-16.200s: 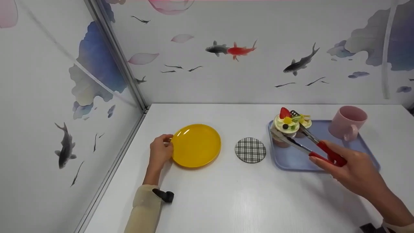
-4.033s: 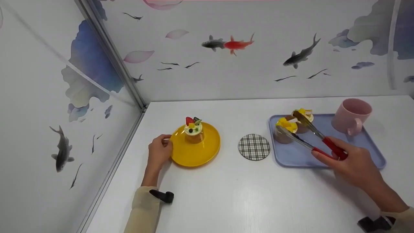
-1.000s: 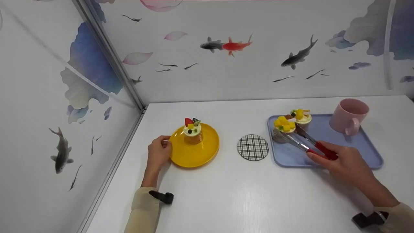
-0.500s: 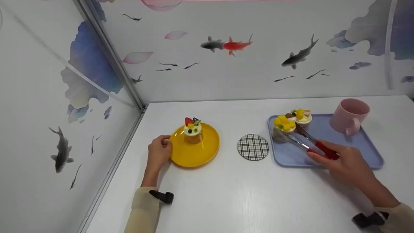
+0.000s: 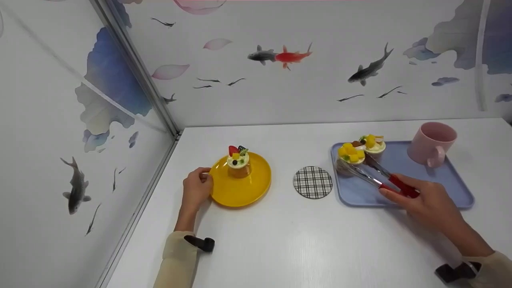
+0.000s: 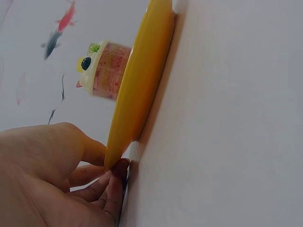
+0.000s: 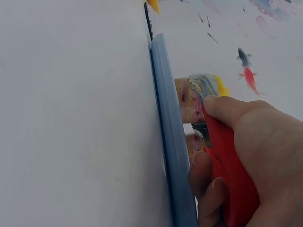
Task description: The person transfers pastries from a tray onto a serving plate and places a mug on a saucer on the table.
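My left hand (image 5: 197, 187) pinches the left rim of a yellow plate (image 5: 256, 188), thumb above and fingers below in the left wrist view. On that plate stands a small cup cake (image 5: 240, 171) topped with strawberry and other fruit. My right hand (image 5: 434, 206) grips red-handled metal tongs (image 5: 405, 187) over a blue tray (image 5: 366, 196). The tongs' tips straddle a cup cake topped with yellow fruit cubes (image 5: 350, 153) at the tray's left side. Right behind it is another fruit-topped cup cake (image 5: 375, 149), partly hidden.
A pink mug (image 5: 428, 146) stands on the tray's back right, its handle towards me. Between plate and tray lies a round checked coaster (image 5: 313, 182). Walls printed with fish close off the white table (image 5: 280, 248) at the back and left.
Since the earliest frame, the strawberry cup cake has gone from tray to plate. The tongs, wider apart four seconds ago, have closed in on the yellow-fruit cup cake, which has shifted slightly left.
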Action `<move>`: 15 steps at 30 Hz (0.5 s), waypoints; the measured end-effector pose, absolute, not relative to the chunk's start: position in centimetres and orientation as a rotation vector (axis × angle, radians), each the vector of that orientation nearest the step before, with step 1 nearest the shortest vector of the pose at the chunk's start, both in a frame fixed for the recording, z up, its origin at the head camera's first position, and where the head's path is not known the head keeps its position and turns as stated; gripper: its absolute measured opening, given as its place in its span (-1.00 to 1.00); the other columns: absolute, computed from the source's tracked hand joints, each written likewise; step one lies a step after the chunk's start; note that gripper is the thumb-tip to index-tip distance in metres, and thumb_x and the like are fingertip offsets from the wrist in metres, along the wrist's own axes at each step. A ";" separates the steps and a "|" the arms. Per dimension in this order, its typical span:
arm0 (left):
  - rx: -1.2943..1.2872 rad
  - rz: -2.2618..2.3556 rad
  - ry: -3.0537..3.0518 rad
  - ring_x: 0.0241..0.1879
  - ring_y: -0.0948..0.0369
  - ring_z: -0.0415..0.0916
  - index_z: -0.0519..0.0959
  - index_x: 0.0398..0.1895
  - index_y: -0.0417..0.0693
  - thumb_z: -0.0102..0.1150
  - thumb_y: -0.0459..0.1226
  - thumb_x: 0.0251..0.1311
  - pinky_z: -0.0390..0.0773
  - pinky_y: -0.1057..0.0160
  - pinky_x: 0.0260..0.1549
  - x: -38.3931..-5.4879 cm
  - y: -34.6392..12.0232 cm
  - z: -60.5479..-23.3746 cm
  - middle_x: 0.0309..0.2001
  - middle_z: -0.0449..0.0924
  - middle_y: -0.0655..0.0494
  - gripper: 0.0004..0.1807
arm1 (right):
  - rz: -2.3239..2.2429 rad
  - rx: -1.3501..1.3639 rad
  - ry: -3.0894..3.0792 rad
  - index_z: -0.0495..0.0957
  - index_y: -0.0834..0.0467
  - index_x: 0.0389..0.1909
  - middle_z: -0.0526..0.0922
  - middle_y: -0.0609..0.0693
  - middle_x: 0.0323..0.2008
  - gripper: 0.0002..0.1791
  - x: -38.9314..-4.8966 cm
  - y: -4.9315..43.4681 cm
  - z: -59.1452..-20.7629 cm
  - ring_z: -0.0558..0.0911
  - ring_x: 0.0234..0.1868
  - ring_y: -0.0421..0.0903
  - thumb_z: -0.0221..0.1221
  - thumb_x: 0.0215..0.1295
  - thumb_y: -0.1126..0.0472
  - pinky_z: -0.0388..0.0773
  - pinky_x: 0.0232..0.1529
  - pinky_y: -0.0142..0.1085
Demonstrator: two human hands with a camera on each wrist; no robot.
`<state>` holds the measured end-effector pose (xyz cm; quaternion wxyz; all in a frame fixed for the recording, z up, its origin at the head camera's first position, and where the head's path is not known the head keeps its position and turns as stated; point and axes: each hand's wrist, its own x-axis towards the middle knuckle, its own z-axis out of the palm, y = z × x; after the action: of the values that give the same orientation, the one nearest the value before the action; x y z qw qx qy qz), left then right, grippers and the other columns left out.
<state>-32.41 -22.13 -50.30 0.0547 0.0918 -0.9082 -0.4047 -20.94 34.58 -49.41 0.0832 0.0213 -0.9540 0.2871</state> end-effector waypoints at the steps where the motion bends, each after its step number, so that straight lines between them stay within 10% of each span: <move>1: 0.281 -1.232 -2.759 -0.14 0.11 0.61 0.58 0.17 -0.08 0.08 -0.24 0.36 0.66 0.19 -0.10 -32.4 -22.1 -50.3 -0.08 0.68 -0.02 -0.64 | 0.856 0.064 -2.848 0.53 0.14 0.30 0.54 -0.04 -0.56 -0.16 -20.9 34.6 -49.4 0.45 -0.37 -0.01 0.31 0.14 -0.35 0.35 -0.62 -0.40; 15: 0.282 -1.246 -2.753 -0.16 0.12 0.61 0.60 0.15 -0.08 0.07 -0.24 0.36 0.66 0.20 -0.13 -32.5 -22.1 -50.3 -0.10 0.68 -0.02 -0.66 | 0.848 0.085 -2.849 0.52 0.14 0.31 0.55 -0.08 -0.60 -0.15 -20.8 34.0 -48.9 0.45 -0.41 -0.06 0.30 0.14 -0.35 0.36 -0.63 -0.40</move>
<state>-32.51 -22.13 -50.30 0.0531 0.0928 -0.9058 -0.4100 -20.81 33.99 -48.90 0.0839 0.0284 -0.9546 0.2843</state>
